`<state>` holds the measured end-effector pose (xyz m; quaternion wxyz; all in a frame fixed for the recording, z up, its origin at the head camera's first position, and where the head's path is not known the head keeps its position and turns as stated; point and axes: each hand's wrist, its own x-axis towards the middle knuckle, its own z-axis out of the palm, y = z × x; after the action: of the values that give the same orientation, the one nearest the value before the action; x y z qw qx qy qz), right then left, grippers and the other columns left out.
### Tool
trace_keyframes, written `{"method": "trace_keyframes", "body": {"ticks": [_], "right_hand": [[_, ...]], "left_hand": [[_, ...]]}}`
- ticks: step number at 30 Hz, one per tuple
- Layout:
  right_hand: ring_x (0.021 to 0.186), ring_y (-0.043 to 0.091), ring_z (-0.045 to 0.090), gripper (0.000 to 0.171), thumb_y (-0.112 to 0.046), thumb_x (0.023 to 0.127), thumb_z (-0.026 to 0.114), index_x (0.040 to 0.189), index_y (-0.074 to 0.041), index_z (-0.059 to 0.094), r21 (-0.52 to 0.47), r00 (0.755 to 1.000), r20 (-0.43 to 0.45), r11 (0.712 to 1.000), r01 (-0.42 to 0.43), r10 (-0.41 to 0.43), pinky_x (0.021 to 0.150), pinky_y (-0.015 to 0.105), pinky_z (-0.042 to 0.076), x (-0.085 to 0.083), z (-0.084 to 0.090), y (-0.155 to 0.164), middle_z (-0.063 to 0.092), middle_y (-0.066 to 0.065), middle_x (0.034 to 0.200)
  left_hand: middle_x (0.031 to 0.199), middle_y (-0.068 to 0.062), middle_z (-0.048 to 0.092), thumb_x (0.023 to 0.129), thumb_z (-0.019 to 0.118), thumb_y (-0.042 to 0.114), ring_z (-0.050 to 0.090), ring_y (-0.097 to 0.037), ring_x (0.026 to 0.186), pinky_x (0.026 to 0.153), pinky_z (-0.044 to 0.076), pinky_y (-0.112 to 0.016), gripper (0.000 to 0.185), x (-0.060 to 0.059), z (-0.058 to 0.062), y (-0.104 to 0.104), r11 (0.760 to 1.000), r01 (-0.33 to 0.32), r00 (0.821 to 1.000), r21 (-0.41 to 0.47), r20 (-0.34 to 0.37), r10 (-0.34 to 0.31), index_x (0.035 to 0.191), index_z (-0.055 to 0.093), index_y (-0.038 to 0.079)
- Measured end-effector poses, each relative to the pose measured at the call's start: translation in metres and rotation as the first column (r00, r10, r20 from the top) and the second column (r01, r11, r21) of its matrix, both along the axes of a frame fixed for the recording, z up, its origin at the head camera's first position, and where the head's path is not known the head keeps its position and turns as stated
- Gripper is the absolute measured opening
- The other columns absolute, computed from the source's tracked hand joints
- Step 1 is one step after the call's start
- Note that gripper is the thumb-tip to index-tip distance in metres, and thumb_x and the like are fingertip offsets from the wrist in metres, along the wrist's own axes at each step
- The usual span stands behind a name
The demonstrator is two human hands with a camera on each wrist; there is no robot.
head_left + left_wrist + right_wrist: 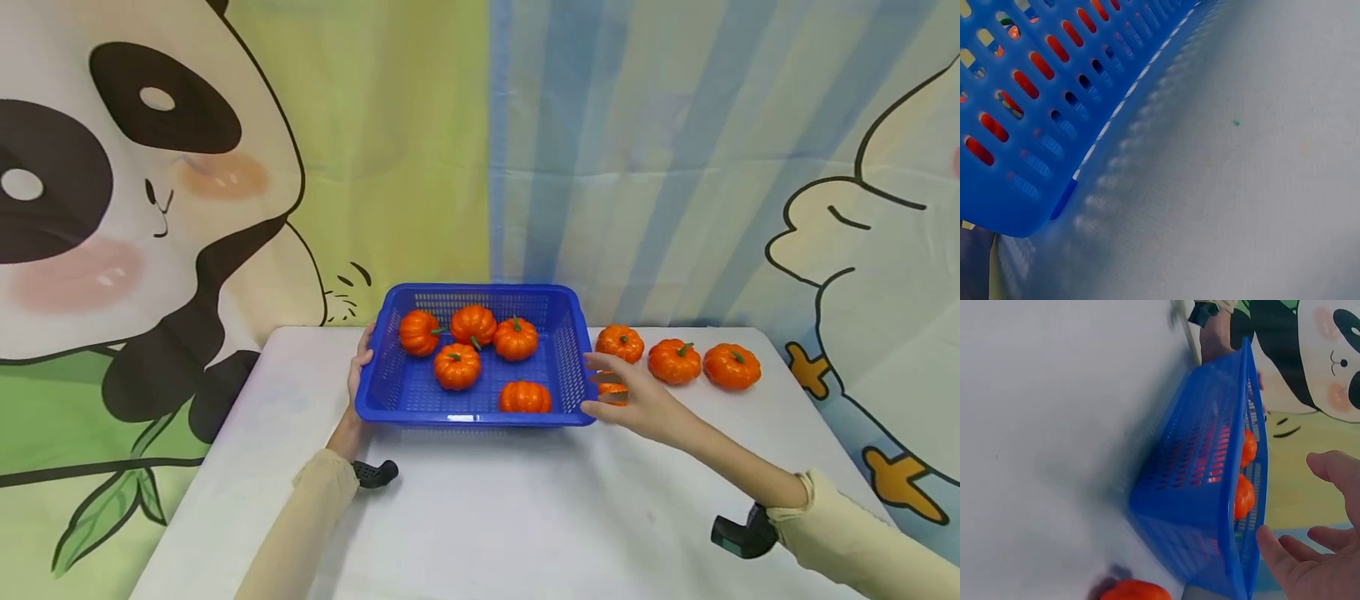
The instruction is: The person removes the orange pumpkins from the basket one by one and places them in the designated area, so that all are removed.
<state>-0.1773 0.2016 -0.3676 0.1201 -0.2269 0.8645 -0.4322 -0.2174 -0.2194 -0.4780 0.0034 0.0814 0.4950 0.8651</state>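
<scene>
The blue perforated plastic basket (474,358) sits mid-table holding five orange toy pumpkins (457,366); the left hand (358,367) grips its left rim. In the right wrist view, the right hand (1319,559) hovers open beside the rim; a one-sided lift could tip it.

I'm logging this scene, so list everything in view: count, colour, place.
basket: one, blue, slotted plastic, table centre.
pumpkins in basket: five, orange, green stems.
pumpkins on table: three orange in a row right of the basket; a fourth partly hidden behind the right hand.
table: one, white.
backdrop: cartoon panda at left, stripes, white cartoon figure at right.
left hand: holds the basket's left rim.
right hand: open, at the basket's right wall.
</scene>
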Motion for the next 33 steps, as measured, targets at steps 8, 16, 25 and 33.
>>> {"method": "trace_keyframes", "body": {"ticks": [8,16,25,33], "right_hand": [[0.126,0.041,0.052,0.061,-0.022,0.091,0.067,0.141,0.001,0.042,-0.021,0.996,0.024,0.996,-0.087,0.088,0.094,0.041,0.054,0.008,0.000,-0.013,0.045,0.024,0.145],[0.126,0.038,0.054,0.057,-0.025,0.092,0.065,0.140,-0.002,0.046,0.056,0.990,-0.018,0.989,-0.139,0.141,0.094,0.041,0.054,0.010,0.003,-0.029,0.051,0.019,0.142],[0.129,0.038,0.051,0.055,-0.029,0.093,0.063,0.140,-0.005,0.049,0.122,0.984,0.009,0.977,-0.177,0.177,0.097,0.045,0.053,0.004,0.012,-0.056,0.052,0.017,0.142],[0.130,0.036,0.050,0.052,-0.029,0.094,0.061,0.141,-0.009,0.049,0.166,0.981,0.017,0.967,-0.194,0.194,0.101,0.051,0.048,0.000,0.010,-0.070,0.052,0.015,0.143]], "left_hand": [[0.165,-0.003,-0.005,0.098,0.000,0.013,0.002,-0.032,0.150,0.121,0.018,-0.044,0.059,0.000,0.001,0.000,1.000,0.007,1.000,-0.008,0.003,-0.006,0.154,0.002,0.031],[0.165,-0.002,-0.005,0.097,0.001,0.013,0.001,-0.033,0.151,0.124,0.008,-0.051,0.061,0.001,0.004,0.002,0.999,-0.005,0.999,-0.035,0.035,0.007,0.155,-0.003,0.028],[0.165,-0.003,-0.006,0.097,0.001,0.012,-0.001,-0.033,0.152,0.123,0.003,-0.054,0.060,0.000,0.003,0.003,1.000,-0.006,1.000,-0.001,0.023,0.006,0.153,0.006,0.033],[0.164,0.000,-0.003,0.098,0.000,0.012,0.001,-0.028,0.150,0.123,0.010,-0.043,0.058,0.000,0.003,0.004,1.000,-0.014,1.000,0.022,0.025,0.014,0.151,0.010,0.033]]}}
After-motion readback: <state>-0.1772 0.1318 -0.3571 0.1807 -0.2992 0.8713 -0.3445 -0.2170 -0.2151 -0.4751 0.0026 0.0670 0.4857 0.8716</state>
